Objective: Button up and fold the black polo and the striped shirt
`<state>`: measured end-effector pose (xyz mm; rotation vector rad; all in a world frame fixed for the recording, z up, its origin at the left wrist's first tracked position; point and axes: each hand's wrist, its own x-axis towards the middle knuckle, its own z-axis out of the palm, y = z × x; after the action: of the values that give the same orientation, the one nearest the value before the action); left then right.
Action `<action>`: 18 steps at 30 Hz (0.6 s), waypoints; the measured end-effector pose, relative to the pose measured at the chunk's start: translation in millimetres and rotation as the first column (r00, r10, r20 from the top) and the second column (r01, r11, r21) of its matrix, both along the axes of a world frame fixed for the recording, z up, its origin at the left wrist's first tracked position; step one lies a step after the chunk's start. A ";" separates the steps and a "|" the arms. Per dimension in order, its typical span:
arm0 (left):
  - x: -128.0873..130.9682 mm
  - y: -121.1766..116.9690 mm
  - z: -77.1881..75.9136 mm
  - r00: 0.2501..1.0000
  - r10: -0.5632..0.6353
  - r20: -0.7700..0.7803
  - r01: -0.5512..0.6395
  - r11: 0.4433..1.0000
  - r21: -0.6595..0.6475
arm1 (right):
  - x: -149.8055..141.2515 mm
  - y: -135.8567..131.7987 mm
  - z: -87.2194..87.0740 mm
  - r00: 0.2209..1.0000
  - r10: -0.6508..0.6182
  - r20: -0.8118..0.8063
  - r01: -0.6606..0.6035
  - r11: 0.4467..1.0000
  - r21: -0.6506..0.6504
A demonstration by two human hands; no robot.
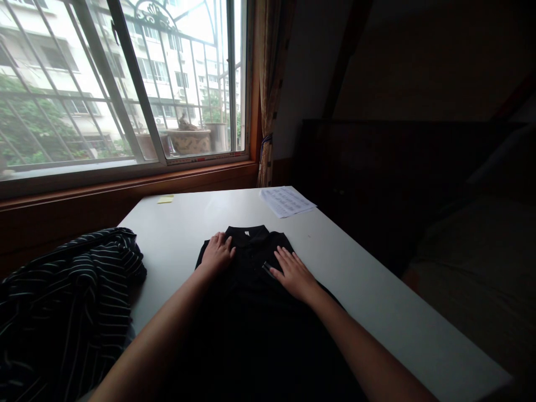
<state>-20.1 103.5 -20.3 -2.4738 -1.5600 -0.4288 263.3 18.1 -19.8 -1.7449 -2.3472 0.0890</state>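
Head view: black shirt (250,282) lies beneath left hand (218,254) and right hand (295,274), both laid open, gripping nothing.

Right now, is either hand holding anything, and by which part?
Nothing appears held: the left hand and right hand rest on the upper part of the black shirt.

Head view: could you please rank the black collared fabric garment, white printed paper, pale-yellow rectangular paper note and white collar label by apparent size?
Largest to smallest:
1. Black collared fabric garment
2. White printed paper
3. Pale-yellow rectangular paper note
4. White collar label
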 end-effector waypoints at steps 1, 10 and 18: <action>1.0 -1.0 1.5 1.000 -0.020 0.002 0.020 1.000 0.008 | 0.1 0.0 -0.1 1.000 0.000 -0.002 0.000 1.000 0.002; 11.7 -13.8 -1.0 0.959 -0.281 -0.034 0.278 0.958 -0.072 | -0.6 -0.9 1.6 1.000 -0.002 0.002 0.002 1.000 0.003; 8.9 -20.2 1.3 0.950 -0.311 -0.014 0.307 0.945 -0.115 | -0.6 -1.3 1.9 1.000 0.002 0.002 -0.002 1.000 0.003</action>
<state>-11.2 83.3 -19.1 -2.8090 -1.2143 -0.3525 262.7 16.8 -18.0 -1.7422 -2.3493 0.0841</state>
